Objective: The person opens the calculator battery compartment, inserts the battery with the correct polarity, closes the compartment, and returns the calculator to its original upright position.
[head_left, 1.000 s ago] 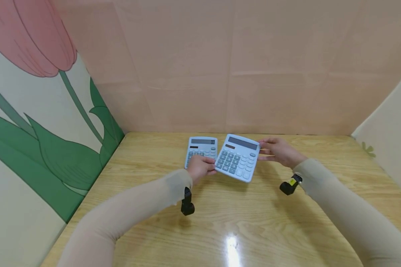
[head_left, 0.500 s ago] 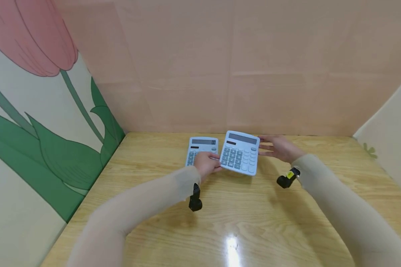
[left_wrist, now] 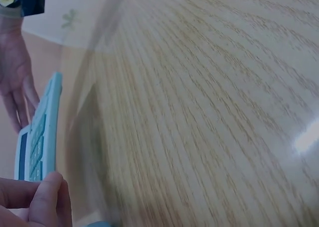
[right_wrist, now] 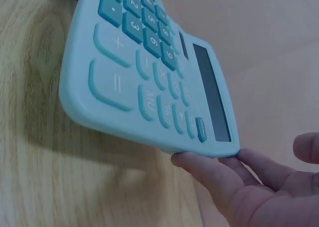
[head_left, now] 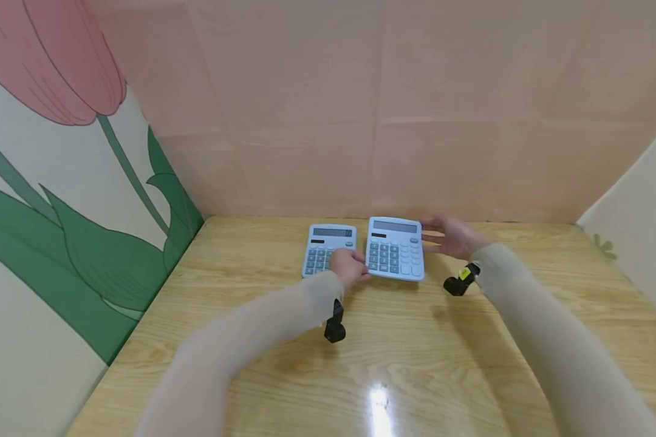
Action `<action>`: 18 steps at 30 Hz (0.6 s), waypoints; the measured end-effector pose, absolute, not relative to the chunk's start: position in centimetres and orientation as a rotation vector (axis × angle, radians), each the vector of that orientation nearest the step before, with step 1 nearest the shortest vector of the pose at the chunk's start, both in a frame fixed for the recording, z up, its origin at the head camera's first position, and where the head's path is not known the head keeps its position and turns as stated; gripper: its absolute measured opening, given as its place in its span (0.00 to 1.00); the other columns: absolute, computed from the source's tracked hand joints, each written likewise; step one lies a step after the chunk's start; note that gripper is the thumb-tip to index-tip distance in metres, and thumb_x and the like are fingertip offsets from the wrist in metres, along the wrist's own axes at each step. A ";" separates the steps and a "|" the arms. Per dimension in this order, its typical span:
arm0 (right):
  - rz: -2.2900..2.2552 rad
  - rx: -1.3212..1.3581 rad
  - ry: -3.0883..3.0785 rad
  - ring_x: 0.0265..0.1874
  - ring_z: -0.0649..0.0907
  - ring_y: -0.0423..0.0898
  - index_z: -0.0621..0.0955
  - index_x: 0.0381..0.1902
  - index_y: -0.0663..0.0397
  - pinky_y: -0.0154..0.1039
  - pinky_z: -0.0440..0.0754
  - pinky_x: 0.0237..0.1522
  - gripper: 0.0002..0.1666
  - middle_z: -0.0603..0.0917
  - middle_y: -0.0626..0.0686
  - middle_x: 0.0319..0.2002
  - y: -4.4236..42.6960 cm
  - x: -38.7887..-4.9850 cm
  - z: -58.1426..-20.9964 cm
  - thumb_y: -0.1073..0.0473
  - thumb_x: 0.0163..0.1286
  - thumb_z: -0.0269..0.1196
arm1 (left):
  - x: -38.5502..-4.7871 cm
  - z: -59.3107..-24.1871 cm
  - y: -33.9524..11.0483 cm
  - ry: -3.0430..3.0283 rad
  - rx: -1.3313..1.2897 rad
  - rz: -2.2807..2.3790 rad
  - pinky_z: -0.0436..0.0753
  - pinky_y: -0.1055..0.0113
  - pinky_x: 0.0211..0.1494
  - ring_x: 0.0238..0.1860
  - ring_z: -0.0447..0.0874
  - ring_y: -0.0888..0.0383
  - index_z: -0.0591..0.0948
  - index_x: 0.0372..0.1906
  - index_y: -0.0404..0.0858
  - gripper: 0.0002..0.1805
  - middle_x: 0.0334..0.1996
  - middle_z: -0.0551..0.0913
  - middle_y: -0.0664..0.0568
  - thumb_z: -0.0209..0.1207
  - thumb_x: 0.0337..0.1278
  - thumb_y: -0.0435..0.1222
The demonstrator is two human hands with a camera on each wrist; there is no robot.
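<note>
A light blue calculator is held slightly above the table, tilted, keys facing up. My left hand pinches its lower left corner between thumb and fingers, seen close in the left wrist view, where the calculator appears edge-on. At the upper right edge, my right hand touches it with extended fingers; in the right wrist view the fingertips meet the calculator along its side and the thumb stands apart. A second light blue calculator lies flat to the left, its lower right part hidden behind my left hand.
Both calculators are near the back of the wood-grain table, in front of a pinkish cloth backdrop. A panel with a painted tulip stands on the left, and a pale panel on the right.
The held calculator has turned straighter, shifted slightly right and come closer to the table. My left hand has moved right with it; the right hand has moved slightly left. The second calculator stays in place.
</note>
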State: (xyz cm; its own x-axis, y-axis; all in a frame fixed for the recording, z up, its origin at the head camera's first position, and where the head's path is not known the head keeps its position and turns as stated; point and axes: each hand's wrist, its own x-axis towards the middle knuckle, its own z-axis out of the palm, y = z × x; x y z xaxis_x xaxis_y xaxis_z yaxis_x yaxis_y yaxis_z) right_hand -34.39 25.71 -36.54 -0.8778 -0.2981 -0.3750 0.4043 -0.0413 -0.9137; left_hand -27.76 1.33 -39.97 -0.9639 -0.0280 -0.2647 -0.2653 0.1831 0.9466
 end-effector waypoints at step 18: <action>-1.840 0.094 1.854 0.76 0.47 0.61 0.41 0.76 0.60 0.55 0.53 0.76 0.44 0.38 0.59 0.77 26.0 -35.0 -38.8 0.36 0.78 0.35 | -27.7 -41.0 2.3 2.561 -0.188 1.384 0.82 0.64 0.55 0.50 0.80 0.53 0.82 0.48 0.32 0.14 0.45 0.84 0.46 0.64 0.54 0.29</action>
State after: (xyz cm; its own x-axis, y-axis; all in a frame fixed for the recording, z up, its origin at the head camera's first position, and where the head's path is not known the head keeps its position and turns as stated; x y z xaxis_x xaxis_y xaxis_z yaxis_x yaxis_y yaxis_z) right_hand -35.03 26.01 -38.75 -0.8618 -0.3069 -0.4039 0.4016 0.0739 -0.9128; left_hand -27.71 2.32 -40.95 -0.9667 -0.0059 -0.2558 -0.2172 0.5473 0.8082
